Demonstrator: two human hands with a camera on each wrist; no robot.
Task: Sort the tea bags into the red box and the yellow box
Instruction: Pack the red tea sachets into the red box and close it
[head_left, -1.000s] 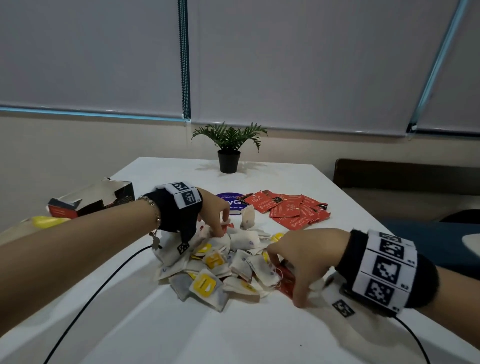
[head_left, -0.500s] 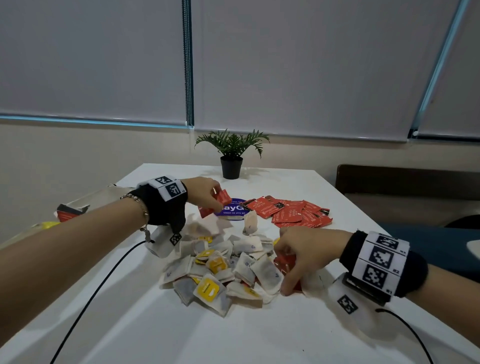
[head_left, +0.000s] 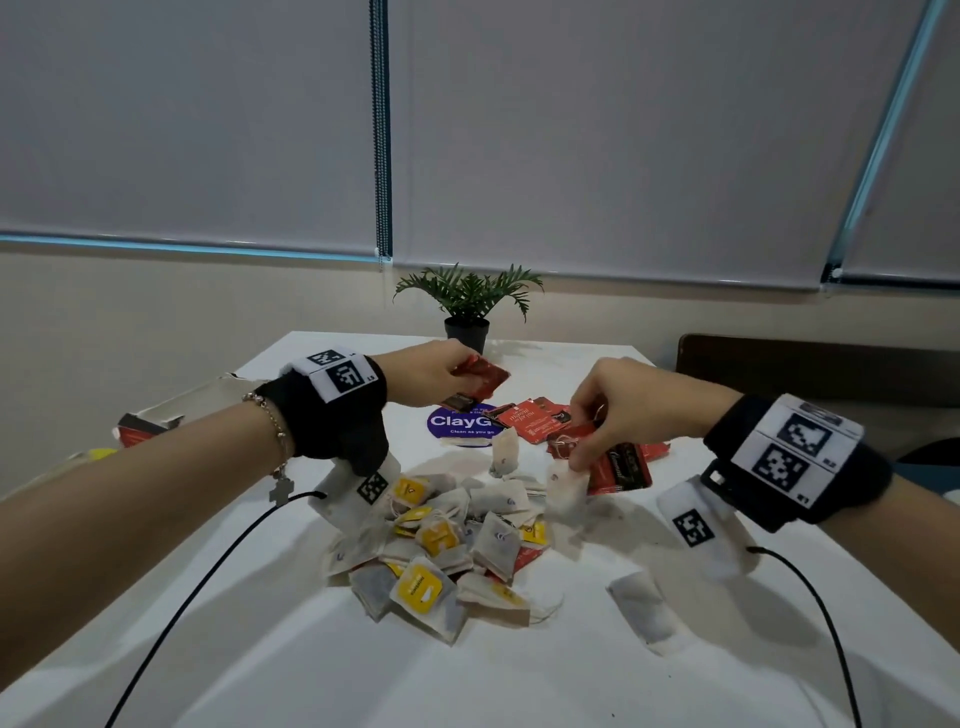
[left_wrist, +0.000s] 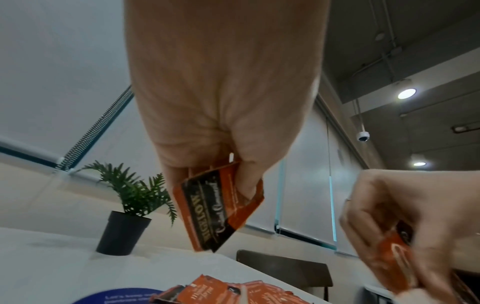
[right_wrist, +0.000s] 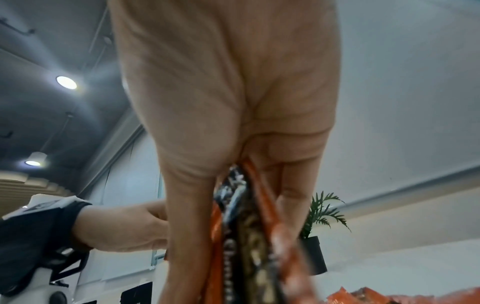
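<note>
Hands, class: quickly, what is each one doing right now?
Left hand: pinches a red tea packet.
Right hand: grips red tea packets.

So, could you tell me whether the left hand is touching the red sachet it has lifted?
Touching. The left wrist view shows the left hand pinching the red sachet, thumb pressed on its printed face, fingers behind it.
</note>
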